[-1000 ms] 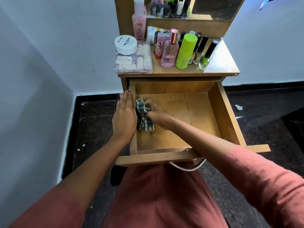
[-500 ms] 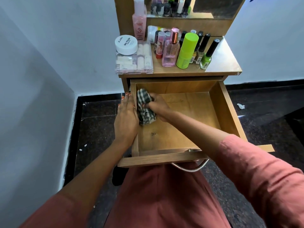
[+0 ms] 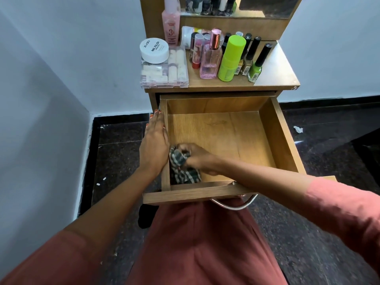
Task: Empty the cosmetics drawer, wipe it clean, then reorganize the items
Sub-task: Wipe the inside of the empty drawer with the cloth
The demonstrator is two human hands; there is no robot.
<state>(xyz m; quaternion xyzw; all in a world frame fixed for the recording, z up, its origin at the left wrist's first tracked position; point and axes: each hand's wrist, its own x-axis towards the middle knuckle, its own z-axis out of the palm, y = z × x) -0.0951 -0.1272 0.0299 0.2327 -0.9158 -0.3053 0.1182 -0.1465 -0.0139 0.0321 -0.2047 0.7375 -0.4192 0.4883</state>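
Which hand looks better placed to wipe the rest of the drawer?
The right hand: it is inside the drawer, gripping the cloth. The left hand lies flat on the outer side wall.

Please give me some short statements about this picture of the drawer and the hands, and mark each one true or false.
1. The right hand presses a checked cloth into the near left corner of the drawer. True.
2. The left hand is holding a bottle. False: it lies flat against the outside of the drawer's left wall.
3. The drawer contains only the cloth. True.
4. The lime green bottle stands inside the drawer. False: it stands on the tabletop above.
5. A white jar sits on a clear plastic box. True.
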